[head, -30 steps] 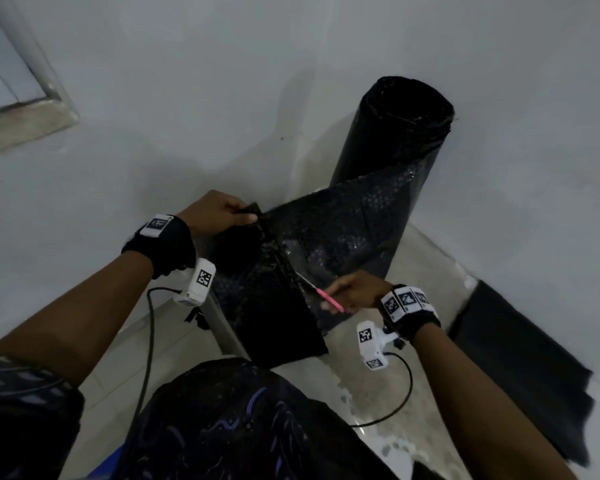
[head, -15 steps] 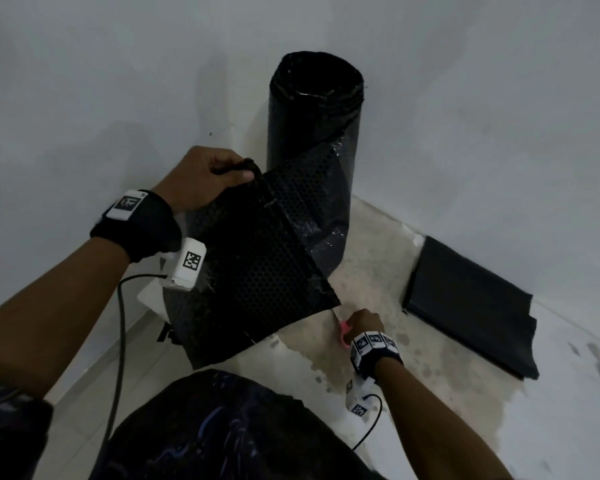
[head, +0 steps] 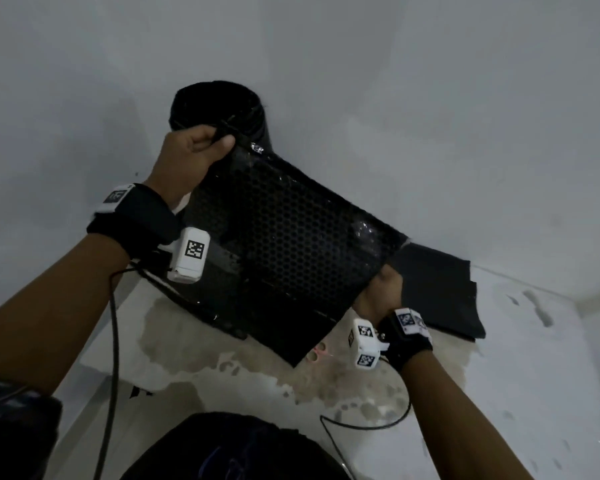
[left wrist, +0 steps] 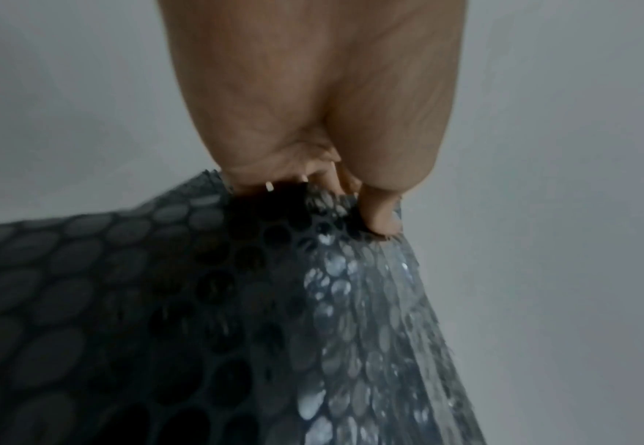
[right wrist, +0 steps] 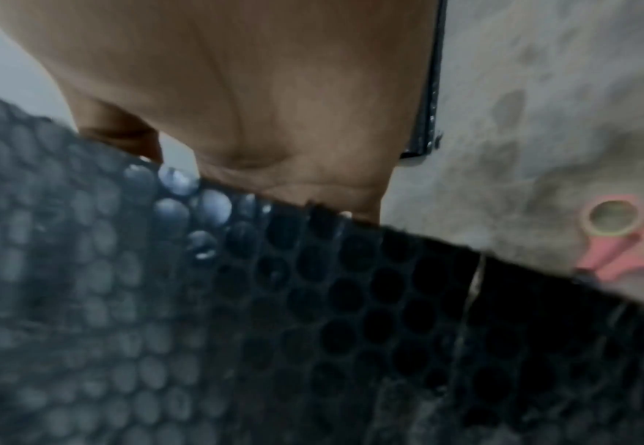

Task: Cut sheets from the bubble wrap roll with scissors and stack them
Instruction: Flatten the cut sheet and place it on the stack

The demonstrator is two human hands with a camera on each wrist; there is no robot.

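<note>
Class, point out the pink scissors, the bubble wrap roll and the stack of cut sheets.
pink scissors [right wrist: 617, 241]: right wrist view, on the handle loops.
bubble wrap roll [head: 219, 105]: head view, on its open top end.
stack of cut sheets [head: 437, 289]: head view, on the top sheet.

The floor [head: 534, 393] is showing pale paint worn through to a mottled grey-brown patch in the middle. The black bubble wrap roll [head: 219, 109] is standing upright in the corner where the walls meet. A stack of black sheets [head: 440, 292] is lying flat beside the right-hand wall. Pink-handled scissors [head: 317, 351] are lying on the worn patch (only the handle loops are showing; the blades are hidden). A thin black cable [head: 368, 424] is trailing across the floor nearby.
</note>
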